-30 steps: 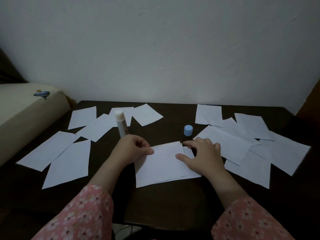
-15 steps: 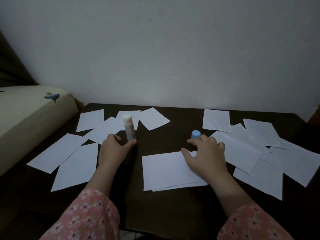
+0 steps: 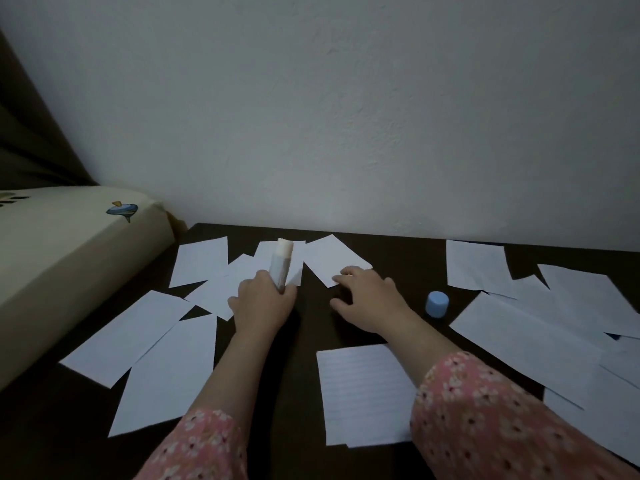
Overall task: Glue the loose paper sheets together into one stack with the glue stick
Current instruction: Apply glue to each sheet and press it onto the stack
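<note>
My left hand (image 3: 261, 303) grips the lower part of the uncapped glue stick (image 3: 282, 261), which stands tilted over the loose sheets at the back left. My right hand (image 3: 369, 297) reaches forward with spread fingers, its fingertips touching the near corner of a loose white sheet (image 3: 334, 259). The lined paper stack (image 3: 365, 393) lies near the table's front edge, partly under my right sleeve. The blue glue cap (image 3: 437, 304) stands upright to the right of my right hand.
Several loose sheets lie at the left (image 3: 166, 372) and several overlap at the right (image 3: 526, 337) of the dark table (image 3: 298, 393). A cream cushion (image 3: 59, 254) borders the left edge. A wall closes the back.
My left hand has closed round the glue stick and tilted it. My right hand has left the stack and moved forward and left to a loose sheet. The camera view has shifted.
</note>
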